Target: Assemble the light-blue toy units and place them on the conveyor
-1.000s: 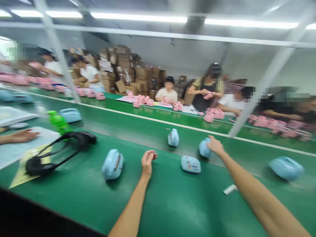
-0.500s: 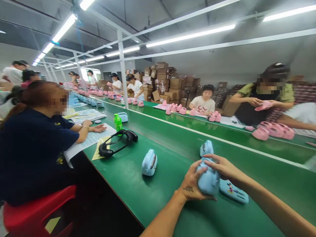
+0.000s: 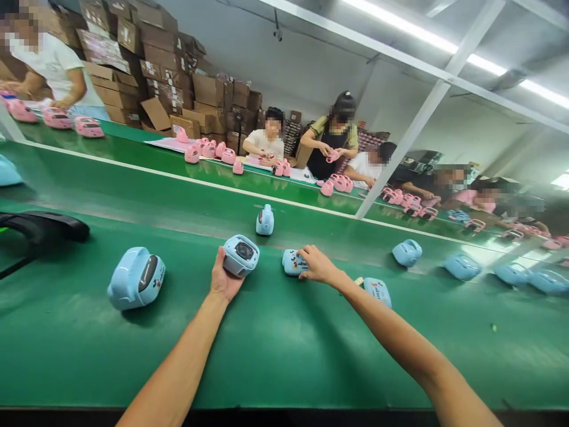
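Observation:
In my left hand (image 3: 226, 281) is a blue speaker housing (image 3: 240, 256), tilted so its round black speaker faces up toward me. My right hand (image 3: 318, 265) has its fingers on the right edge of a flat blue cover (image 3: 291, 263) with a cartoon print, which lies on the green table (image 3: 267, 356). Another printed blue cover (image 3: 377, 291) lies partly behind my right forearm. To the left sits a blue unit with a handle (image 3: 137, 279); a smaller-looking one (image 3: 265, 220) stands beyond my hands.
Several blue housings (image 3: 462, 267) lie along the right. A black strapped headset (image 3: 48, 228) is at the left edge. Across the pale divider line, people work among pink units (image 3: 227, 155). A white post (image 3: 402, 142) rises beyond the line.
The view has swung right. My hands, earlier both around the blue housing, are apart: the left keeps it, its speaker side now showing, and the right has reached the flat cover.

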Demonstrator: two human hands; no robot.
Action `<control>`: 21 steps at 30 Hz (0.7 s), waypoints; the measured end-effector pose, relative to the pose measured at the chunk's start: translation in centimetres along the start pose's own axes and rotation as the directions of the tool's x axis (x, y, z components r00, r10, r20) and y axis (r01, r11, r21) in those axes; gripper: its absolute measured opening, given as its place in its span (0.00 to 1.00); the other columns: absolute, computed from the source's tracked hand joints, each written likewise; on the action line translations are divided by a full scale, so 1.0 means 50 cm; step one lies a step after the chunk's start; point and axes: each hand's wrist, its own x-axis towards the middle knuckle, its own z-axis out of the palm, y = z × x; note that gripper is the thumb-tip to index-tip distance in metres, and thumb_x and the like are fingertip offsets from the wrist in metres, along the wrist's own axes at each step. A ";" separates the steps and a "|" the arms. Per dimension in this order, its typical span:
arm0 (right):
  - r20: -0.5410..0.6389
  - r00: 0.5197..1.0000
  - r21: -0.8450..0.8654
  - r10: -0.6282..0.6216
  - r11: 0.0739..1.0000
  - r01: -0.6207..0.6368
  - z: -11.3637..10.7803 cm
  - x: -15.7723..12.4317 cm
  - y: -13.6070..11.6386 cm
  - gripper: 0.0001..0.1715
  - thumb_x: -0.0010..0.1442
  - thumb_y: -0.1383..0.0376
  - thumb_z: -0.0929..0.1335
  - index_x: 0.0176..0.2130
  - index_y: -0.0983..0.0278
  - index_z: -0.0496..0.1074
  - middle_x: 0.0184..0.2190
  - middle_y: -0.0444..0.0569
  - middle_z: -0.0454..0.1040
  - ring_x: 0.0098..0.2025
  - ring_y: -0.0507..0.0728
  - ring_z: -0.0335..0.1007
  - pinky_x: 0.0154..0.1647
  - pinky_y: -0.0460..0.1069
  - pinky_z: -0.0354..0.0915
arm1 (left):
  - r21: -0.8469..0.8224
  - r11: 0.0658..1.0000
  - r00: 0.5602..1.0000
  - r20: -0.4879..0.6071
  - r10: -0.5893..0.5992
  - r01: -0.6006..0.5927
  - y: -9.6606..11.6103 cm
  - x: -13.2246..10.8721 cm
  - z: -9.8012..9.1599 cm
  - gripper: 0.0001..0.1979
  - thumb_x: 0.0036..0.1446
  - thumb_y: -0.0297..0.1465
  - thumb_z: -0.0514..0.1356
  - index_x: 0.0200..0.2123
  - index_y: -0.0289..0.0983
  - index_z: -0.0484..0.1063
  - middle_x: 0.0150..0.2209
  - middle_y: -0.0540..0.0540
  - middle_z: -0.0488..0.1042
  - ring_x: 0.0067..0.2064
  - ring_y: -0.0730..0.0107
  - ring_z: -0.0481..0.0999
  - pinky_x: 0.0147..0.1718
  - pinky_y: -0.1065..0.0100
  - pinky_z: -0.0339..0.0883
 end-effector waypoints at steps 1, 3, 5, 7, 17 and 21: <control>-0.004 1.000 -0.001 -0.001 1.000 0.001 0.009 -0.004 -0.001 0.38 0.42 0.62 0.83 0.50 0.66 0.72 0.49 0.58 0.72 0.51 0.66 0.69 0.53 0.58 0.67 | 0.002 1.000 1.000 -0.019 0.001 -0.001 0.001 -0.003 0.002 0.19 0.61 0.39 0.66 0.51 0.38 0.75 0.43 0.43 0.82 0.41 0.61 0.82 0.44 0.57 0.78; -0.013 1.000 0.004 -0.003 1.000 0.004 0.019 -0.007 0.001 0.37 0.43 0.62 0.82 0.50 0.67 0.72 0.48 0.58 0.72 0.50 0.66 0.69 0.53 0.58 0.67 | 0.014 1.000 0.999 -0.048 0.002 -0.002 0.000 -0.007 0.006 0.16 0.62 0.38 0.64 0.50 0.36 0.75 0.42 0.43 0.82 0.40 0.62 0.82 0.44 0.57 0.78; -0.036 0.999 0.045 0.012 0.999 -0.010 0.018 -0.006 0.006 0.37 0.43 0.61 0.82 0.50 0.68 0.72 0.48 0.58 0.71 0.49 0.65 0.69 0.53 0.57 0.66 | 0.022 1.000 0.998 -0.061 0.007 -0.006 -0.001 -0.008 0.010 0.14 0.64 0.38 0.62 0.49 0.36 0.76 0.41 0.43 0.82 0.39 0.62 0.82 0.43 0.57 0.79; -0.055 0.994 0.229 0.092 0.970 -0.077 0.012 -0.002 0.007 0.36 0.44 0.58 0.81 0.49 0.66 0.72 0.46 0.56 0.72 0.47 0.63 0.70 0.51 0.56 0.67 | 0.024 1.000 0.997 -0.079 0.011 -0.010 -0.002 -0.007 0.012 0.14 0.64 0.38 0.62 0.48 0.36 0.76 0.41 0.43 0.82 0.38 0.62 0.83 0.42 0.57 0.79; 0.060 0.978 0.961 0.200 0.255 -0.111 0.035 0.084 -0.164 0.31 0.50 0.47 0.75 0.47 0.62 0.73 0.33 0.44 0.74 0.36 0.55 0.71 0.40 0.51 0.68 | 0.212 0.977 1.000 -0.005 -0.015 0.016 -0.020 -0.005 -0.002 0.23 0.52 0.40 0.73 0.48 0.36 0.75 0.42 0.41 0.82 0.39 0.59 0.83 0.40 0.60 0.80; -0.135 0.936 0.807 0.325 0.584 -0.087 0.048 0.104 -0.222 0.35 0.52 0.49 0.75 0.54 0.63 0.74 0.36 0.47 0.73 0.37 0.56 0.71 0.45 0.54 0.69 | 0.298 0.953 0.998 0.048 0.049 -0.061 -0.020 -0.011 -0.007 0.31 0.39 0.34 0.79 0.48 0.39 0.75 0.42 0.45 0.82 0.37 0.62 0.82 0.37 0.65 0.78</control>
